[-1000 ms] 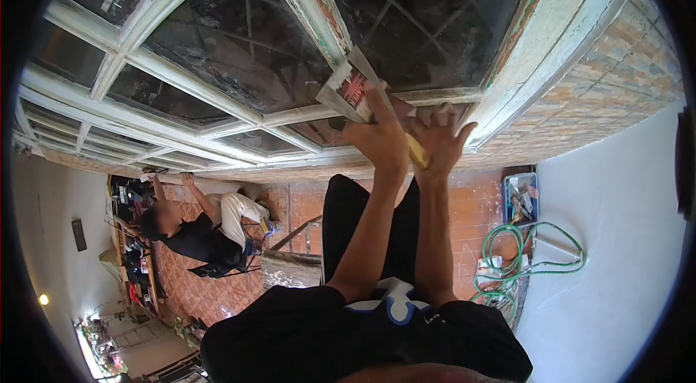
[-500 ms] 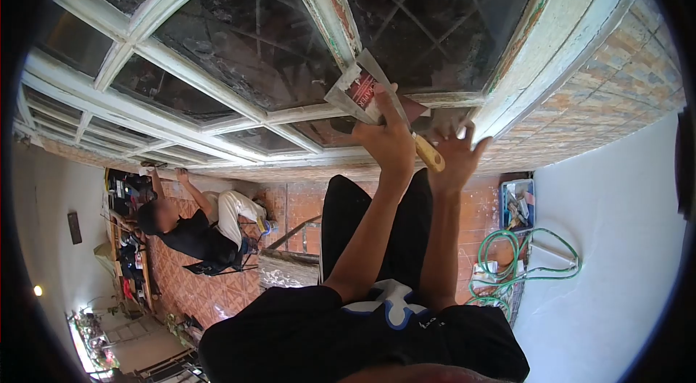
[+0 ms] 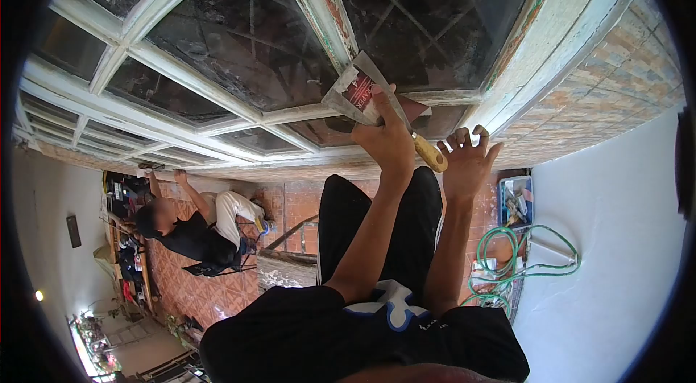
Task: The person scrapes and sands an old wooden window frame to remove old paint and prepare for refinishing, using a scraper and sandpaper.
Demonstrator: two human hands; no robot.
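Now right grip point(image 3: 466, 170) sits farther from scraper point(image 3: 357, 93).

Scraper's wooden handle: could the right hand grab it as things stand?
Probably yes: the right hand looks empty and open beside the wooden handle, whose end juts clear of the left hand, with nothing visible between.

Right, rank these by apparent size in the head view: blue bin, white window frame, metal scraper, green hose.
1. White window frame
2. Metal scraper and green hose: too alike to rank
3. Blue bin
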